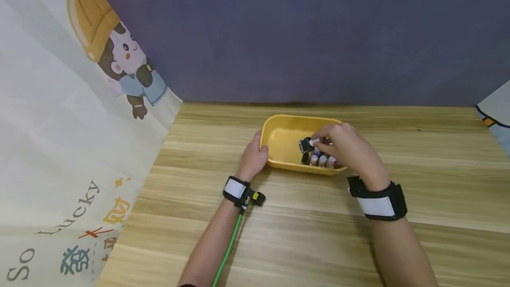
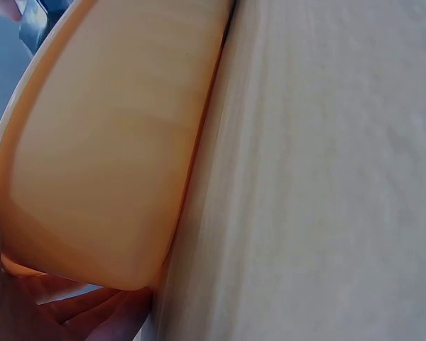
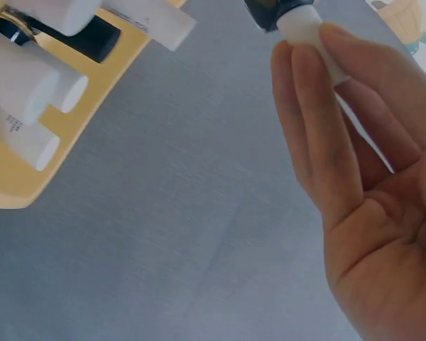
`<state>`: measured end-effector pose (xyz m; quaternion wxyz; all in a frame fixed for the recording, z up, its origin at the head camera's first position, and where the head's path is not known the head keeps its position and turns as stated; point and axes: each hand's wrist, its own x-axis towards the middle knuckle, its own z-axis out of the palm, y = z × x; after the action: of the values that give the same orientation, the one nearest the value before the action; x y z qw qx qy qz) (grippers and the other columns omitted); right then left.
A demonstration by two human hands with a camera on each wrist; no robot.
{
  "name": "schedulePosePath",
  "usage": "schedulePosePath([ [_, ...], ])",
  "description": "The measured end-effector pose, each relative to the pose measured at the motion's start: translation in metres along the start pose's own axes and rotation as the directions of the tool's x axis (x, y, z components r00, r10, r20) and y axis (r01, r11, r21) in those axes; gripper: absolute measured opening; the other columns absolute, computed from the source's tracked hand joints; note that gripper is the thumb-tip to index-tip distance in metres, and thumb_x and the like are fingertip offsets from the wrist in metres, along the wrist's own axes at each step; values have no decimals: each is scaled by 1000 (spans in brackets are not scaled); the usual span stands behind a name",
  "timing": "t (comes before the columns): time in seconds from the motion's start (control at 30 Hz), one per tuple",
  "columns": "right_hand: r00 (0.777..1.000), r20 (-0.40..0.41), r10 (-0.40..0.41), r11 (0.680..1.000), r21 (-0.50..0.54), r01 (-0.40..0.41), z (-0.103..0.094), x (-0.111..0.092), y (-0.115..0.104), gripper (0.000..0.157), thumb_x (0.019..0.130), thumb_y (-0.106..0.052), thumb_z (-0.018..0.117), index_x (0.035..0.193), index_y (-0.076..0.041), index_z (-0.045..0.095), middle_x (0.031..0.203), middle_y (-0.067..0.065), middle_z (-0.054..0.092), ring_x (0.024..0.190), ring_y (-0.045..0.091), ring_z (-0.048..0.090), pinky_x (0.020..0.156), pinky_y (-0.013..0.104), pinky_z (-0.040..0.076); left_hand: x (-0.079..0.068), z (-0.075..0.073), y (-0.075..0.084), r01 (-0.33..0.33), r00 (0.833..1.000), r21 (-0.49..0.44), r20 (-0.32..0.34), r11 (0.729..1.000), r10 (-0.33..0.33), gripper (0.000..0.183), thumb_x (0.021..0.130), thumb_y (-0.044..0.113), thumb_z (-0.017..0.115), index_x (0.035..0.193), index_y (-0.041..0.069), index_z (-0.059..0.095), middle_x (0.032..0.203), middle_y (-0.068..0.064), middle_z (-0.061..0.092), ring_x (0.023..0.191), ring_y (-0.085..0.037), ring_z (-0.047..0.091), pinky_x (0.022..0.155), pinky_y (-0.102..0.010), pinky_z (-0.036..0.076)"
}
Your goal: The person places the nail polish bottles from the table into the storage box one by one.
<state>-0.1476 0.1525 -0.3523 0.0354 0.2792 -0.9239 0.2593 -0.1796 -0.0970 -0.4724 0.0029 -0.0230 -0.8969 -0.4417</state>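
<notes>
A yellow plastic tub [image 1: 283, 141] stands on the wooden table, and my left hand [image 1: 253, 157] grips its left end, thumb at the rim. In the left wrist view, fingers [image 2: 92, 312] curl against the outside of the tub's wall [image 2: 106, 142]. My right hand [image 1: 352, 150] is over the tub's right side and pinches a nail polish bottle [image 1: 306, 145] by its white cap [image 3: 302, 27]. The bottle's body is dark and squarish, tilted to the left. Several more nail polish bottles [image 1: 322, 161] with pale caps lie in the tub's right part, partly hidden by the right hand.
The wooden table [image 1: 303, 234] spreads around the tub. A dark blue-grey panel [image 1: 303, 34] rises behind it. At the left hangs a white printed curtain [image 1: 52, 114]. A green cable [image 1: 229, 247] runs along the left forearm from the wrist camera.
</notes>
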Motion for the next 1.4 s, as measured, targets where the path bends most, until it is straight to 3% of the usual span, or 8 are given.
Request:
schedulePosePath([
  [0.4, 1000, -28, 12, 999, -32, -13, 12, 6, 15, 17, 85, -14, 61, 97, -7, 69, 91, 6, 67, 77, 13, 61, 67, 32, 49, 1, 3, -1, 1, 1000, 4, 2, 1000, -1, 54, 91, 31, 36, 144, 29, 28, 139, -2, 44, 115, -13, 47, 97, -31, 34],
  [1.1, 998, -45, 40, 996, -78, -43, 31, 18, 26, 15, 84, -16, 62, 92, -7, 70, 80, 3, 65, 68, 11, 56, 63, 33, 47, 2, 0, -4, -8, 1000, -9, 1, 1000, 8, 52, 92, 30, 37, 144, 28, 30, 135, -2, 49, 104, -11, 51, 92, -30, 38],
  [1.3, 1000, -31, 5, 992, -123, -9, 37, 22, 30, 15, 82, -18, 64, 90, -8, 71, 82, 4, 66, 70, 13, 56, 65, 33, 47, 3, 1, -4, -7, 1000, -25, 8, 1000, 7, 53, 92, 30, 37, 144, 26, 30, 136, -2, 48, 106, -10, 51, 93, -30, 37],
  [1.4, 998, -56, -42, 985, -168, 32, 39, 25, 32, 14, 80, -18, 67, 88, -7, 71, 81, 4, 66, 72, 16, 54, 76, 36, 45, 5, 1, -5, -14, 1000, -30, 1, 999, 14, 53, 92, 29, 37, 144, 26, 29, 136, -2, 48, 107, -11, 51, 94, -31, 37],
])
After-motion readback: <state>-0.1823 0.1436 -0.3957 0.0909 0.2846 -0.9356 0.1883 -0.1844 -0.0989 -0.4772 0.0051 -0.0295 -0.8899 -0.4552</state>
